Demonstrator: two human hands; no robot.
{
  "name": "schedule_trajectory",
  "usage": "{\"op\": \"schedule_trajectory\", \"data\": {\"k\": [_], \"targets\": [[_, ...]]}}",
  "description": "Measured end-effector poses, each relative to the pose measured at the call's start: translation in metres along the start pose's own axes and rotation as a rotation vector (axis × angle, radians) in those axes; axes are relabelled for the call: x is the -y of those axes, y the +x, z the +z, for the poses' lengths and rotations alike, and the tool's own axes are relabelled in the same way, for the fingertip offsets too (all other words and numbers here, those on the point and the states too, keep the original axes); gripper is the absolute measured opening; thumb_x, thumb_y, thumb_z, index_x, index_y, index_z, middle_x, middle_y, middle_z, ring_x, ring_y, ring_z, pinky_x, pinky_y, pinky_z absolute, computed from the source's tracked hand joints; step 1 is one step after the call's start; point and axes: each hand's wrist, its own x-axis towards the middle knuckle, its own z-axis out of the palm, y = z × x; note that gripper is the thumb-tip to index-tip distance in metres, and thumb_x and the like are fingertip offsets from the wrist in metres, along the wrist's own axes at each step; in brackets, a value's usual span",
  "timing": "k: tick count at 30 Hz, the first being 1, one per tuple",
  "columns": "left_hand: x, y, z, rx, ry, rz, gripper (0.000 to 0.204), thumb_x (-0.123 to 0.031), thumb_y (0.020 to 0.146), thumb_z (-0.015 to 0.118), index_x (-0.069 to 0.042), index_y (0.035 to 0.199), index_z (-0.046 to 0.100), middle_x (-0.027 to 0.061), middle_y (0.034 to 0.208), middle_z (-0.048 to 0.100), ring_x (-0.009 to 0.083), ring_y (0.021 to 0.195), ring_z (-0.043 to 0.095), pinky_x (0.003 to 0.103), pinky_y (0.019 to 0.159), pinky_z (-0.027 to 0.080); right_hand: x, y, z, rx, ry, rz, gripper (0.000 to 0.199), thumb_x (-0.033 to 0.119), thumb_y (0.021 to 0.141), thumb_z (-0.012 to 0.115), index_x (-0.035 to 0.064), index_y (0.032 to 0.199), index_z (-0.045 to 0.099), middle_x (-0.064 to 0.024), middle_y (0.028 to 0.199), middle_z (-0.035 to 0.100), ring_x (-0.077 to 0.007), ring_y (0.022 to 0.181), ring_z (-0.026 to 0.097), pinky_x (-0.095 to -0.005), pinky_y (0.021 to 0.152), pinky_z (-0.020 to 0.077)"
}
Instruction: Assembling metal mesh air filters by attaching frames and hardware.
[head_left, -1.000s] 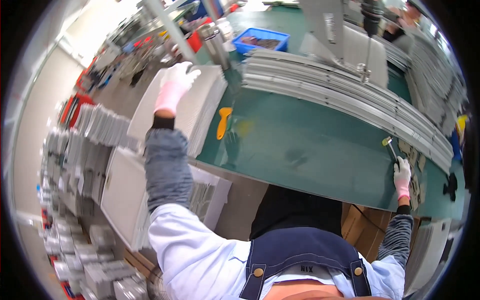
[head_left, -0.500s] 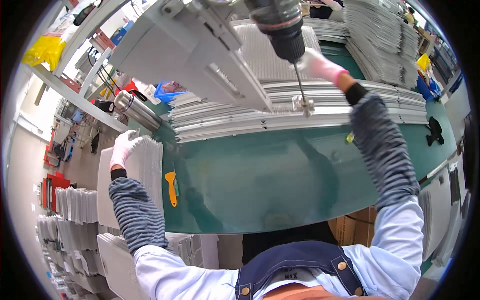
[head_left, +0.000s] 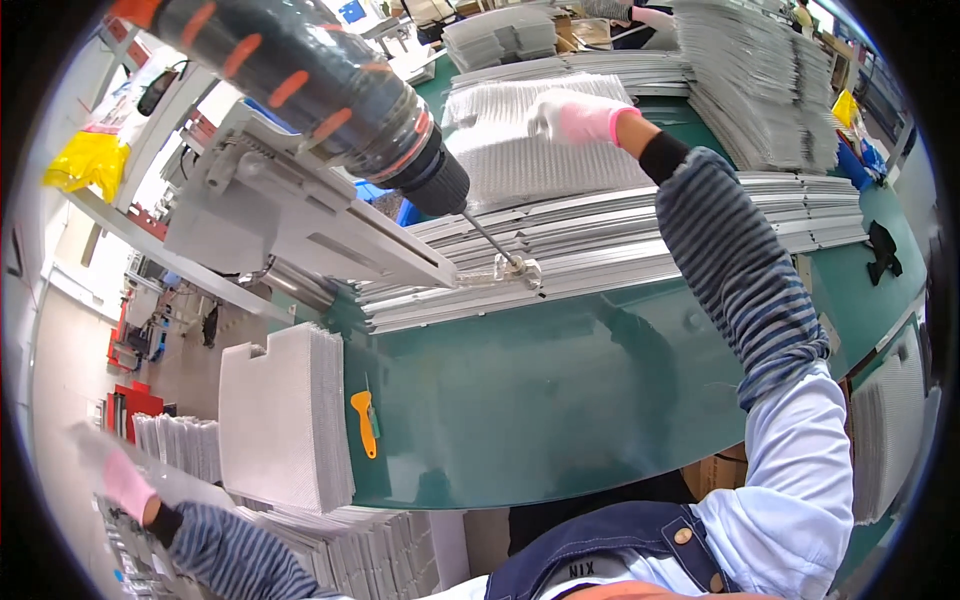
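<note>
My left hand [head_left: 128, 486], in a white and pink glove, is at the lower left, smeared by motion. A thin greyish sheet [head_left: 185, 487], also blurred, extends from its fingers. Beside it, a stack of white sheets [head_left: 275, 415] stands upright against the table's left end. My right hand [head_left: 578, 117], gloved alike, reaches across the table with curled fingers over a pile of translucent ribbed sheets [head_left: 540, 165]. Whether it grips one of them is hidden. In front of that pile lie long silvery strips [head_left: 600, 248] in a bundle.
An electric screwdriver [head_left: 350, 110] on a grey bracket [head_left: 340, 235] hangs close in front. A yellow-handled scraper [head_left: 365, 425] lies on the green table [head_left: 540, 400]. Tall sheet piles [head_left: 750, 90] stand at the far right; a dark cloth-like thing [head_left: 882, 252] lies on the right.
My left hand has swung down and left from the top of the upright stack, with a sheet at its fingers. My right hand has moved left over the ribbed pile. The view has shifted.
</note>
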Motion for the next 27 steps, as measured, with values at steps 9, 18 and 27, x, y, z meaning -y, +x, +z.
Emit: {"op": "schedule_trajectory", "data": {"k": [9,18,27], "targets": [[0.044,-0.063,0.057,-0.382,0.865,0.195,0.04,-0.024,0.099,0.044,-0.001,0.131,0.052,0.0136,0.128,0.059,0.0249,0.115,0.057,0.037,0.098,0.046,0.056,-0.041,0.081,-0.222,-0.163,-0.05,0.03,0.017,0.081,0.061,0.0078,0.109,0.062,-0.0118,0.1,0.062,-0.0277,0.097,0.062,-0.0421,0.08,0.05],[0.254,-0.102,0.088,-0.813,1.687,0.353,0.039,-0.022,0.099,0.047,0.001,0.13,0.052,0.0143,0.129,0.058,0.0239,0.114,0.058,0.036,0.095,0.048,0.04,-0.051,0.104,-0.292,0.042,-0.021,0.042,0.028,0.074,0.072,0.0062,0.108,0.061,-0.0144,0.112,0.056,-0.0324,0.107,0.055,-0.0447,0.087,0.0467],[0.456,-0.094,-0.092,-0.717,1.113,-0.223,0.035,-0.016,0.097,0.044,0.006,0.12,0.06,0.0118,0.114,0.064,0.019,0.105,0.06,0.03,0.095,0.045,0.043,-0.044,0.09,-0.322,0.274,0.164,0.072,0.03,0.065,0.082,0.0033,0.127,0.055,-0.0177,0.126,0.052,-0.036,0.12,0.049,-0.0408,0.098,0.044]]}}
